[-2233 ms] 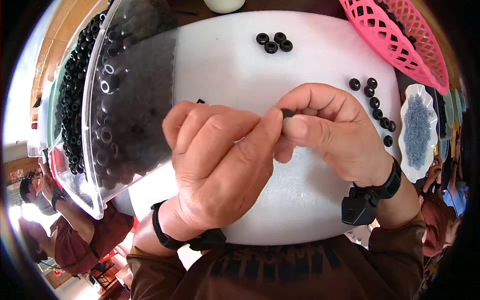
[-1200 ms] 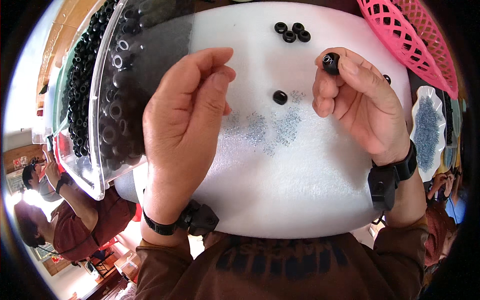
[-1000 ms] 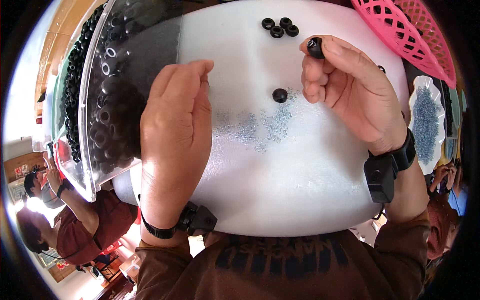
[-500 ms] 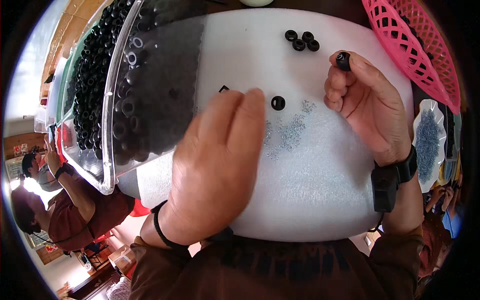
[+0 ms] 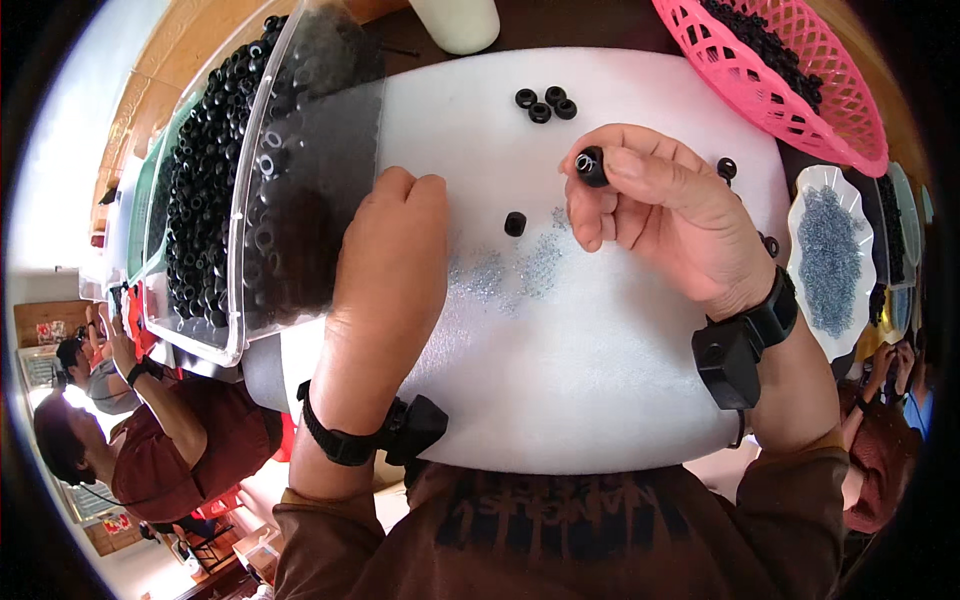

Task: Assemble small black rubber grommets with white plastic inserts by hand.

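Note:
My right hand [image 5: 685, 215] pinches a small round black hollow part [image 5: 590, 167] between thumb and fingers, above the white foam sheet; pale curved marks show in its hole. My left hand [image 5: 395, 250] is closed over the sheet's left side, beside the clear box; its fingertips are hidden, so what they hold cannot be seen. Between my hands lies a single black part [image 5: 515, 224]. Tiny blue-grey clear pieces [image 5: 490, 275] are scattered just below it. Several matching black parts [image 5: 540, 113] sit grouped farther back.
At left, a clear plastic box [image 5: 237, 300] holds many black parts. A pink lattice basket [image 5: 830, 145] with small black pieces stands at far right, near a white scalloped dish [image 5: 800, 255] of blue-grey bits. Two black parts [image 5: 727, 168] lie behind my right wrist. Other people sit nearby.
My left hand has drawn back left toward the clear box, its fingers curled in. My right hand still holds the black part, now turned with its hole more visible. The view has shifted.

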The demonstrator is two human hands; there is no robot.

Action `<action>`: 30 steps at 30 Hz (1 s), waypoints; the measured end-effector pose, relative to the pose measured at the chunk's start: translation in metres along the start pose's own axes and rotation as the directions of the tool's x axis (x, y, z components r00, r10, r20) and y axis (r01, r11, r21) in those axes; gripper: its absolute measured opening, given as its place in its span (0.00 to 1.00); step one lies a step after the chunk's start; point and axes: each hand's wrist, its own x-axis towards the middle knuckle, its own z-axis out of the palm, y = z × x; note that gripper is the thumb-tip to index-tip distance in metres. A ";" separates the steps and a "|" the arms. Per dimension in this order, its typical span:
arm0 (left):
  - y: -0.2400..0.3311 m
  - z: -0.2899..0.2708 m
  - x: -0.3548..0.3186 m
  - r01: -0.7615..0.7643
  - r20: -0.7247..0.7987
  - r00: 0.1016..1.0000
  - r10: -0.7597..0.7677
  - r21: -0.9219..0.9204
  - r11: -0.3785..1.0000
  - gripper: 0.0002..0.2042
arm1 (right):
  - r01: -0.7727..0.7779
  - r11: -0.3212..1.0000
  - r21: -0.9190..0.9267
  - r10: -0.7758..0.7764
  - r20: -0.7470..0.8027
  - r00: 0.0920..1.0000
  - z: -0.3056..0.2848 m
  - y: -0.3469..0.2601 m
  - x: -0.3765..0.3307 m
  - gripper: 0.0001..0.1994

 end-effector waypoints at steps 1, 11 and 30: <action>0.003 -0.004 0.002 -0.024 -0.076 0.997 0.013 -0.137 0.990 0.11 | -0.029 0.999 0.033 0.030 -0.017 0.999 0.002 0.000 -0.001 0.17; 0.033 -0.009 -0.005 -0.164 -0.163 0.986 -0.027 -0.985 -0.059 0.07 | -0.138 0.977 0.163 0.126 0.083 0.989 0.006 0.001 -0.003 0.16; 0.017 -0.002 -0.003 -0.330 -0.319 0.944 0.090 -0.882 0.337 0.13 | -0.219 0.947 0.233 0.188 0.149 0.971 0.011 0.004 -0.005 0.15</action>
